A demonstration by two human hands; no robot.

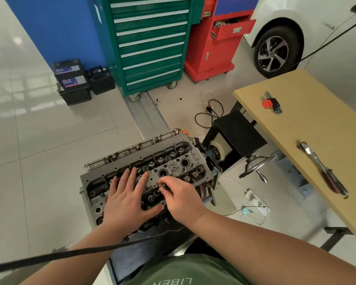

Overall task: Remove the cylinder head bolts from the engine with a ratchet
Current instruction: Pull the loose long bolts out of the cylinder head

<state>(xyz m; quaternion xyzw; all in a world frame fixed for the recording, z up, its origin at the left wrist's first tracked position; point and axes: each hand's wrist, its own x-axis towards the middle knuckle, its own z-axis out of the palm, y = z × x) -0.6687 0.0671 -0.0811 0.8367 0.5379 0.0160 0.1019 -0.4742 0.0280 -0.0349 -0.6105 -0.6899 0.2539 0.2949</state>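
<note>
I see a glossy pale tiled floor [39,130] catching light. At twelve o'clock stands a green drawer cabinet [150,44], a blue wall [56,27] at eleven, a red cabinet [216,42] and white car [317,31] at one, a wooden surface [317,140] at three.

Both bare forearms reach forward and inward, the hands close together. The left hand [126,197] lies palm down, its fingers straight and spread, thumb out toward the other hand. The right hand [181,199] is knuckles up, fingers curled, pinching something small and dark (too small to identify)
</note>
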